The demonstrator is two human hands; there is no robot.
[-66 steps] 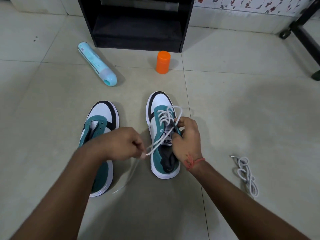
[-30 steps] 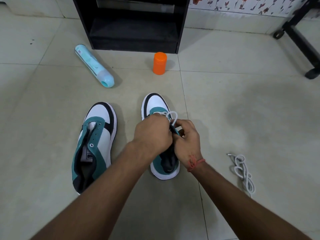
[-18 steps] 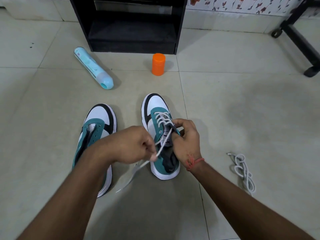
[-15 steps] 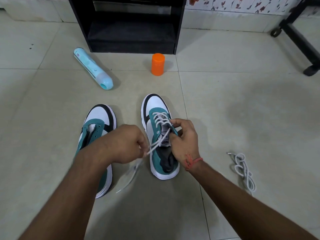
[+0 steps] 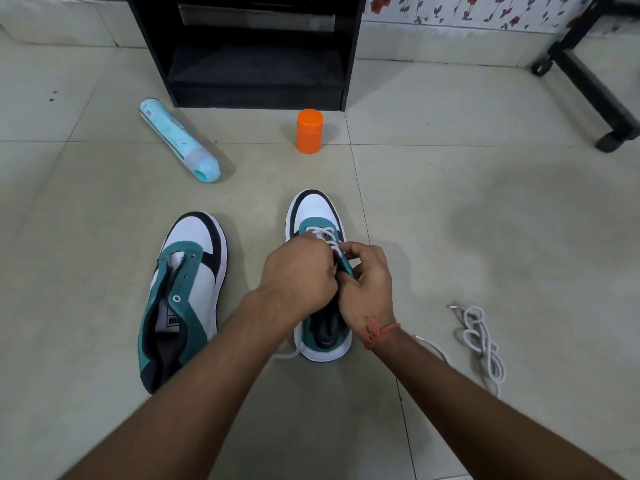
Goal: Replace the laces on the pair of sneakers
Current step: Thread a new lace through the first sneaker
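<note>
1. The white lace (image 5: 323,237) is being pinched by the left hand (image 5: 298,275) and right hand (image 5: 367,285) over the right sneaker (image 5: 320,271).
2. It is judged soft and light; holding near the stiff tip is advised.
3. The left sneaker (image 5: 183,296) is lying unlaced; open floor (image 5: 485,220) is being left at right.

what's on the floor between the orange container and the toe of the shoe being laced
Nothing: the head view shows bare tile between the orange container and the laced shoe.
</note>
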